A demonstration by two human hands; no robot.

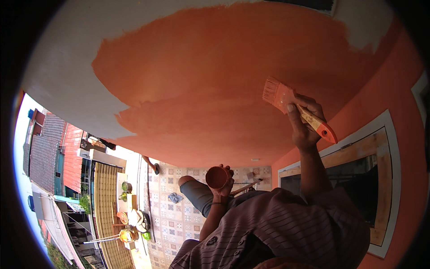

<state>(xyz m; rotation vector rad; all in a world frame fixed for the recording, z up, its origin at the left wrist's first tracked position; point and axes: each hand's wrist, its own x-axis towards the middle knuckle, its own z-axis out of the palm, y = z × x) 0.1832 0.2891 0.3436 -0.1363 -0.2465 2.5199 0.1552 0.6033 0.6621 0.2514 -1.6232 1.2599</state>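
In my right hand (306,127) is a wide paintbrush (283,95) with a wooden handle and a red-orange end. Its bristles are coated in orange paint and lie close to the painted wall; I cannot tell whether they touch it. Lower down, my left hand (224,190) grips a small round paint cup (217,177), orange-brown inside, with fingers wrapped round its side. The wall (201,67) carries a broad patch of fresh-looking orange paint with ragged edges. Pale grey surface (67,58) shows beyond the patch at the left and top.
To the right, a white-framed window (389,179) with a wooden inner frame is set in an orange wall. Patterned floor tiles (170,224) lie below, with a crumpled bluish cloth (175,197) on them. Pots and a yellow slatted fence (107,197) stand at the left.
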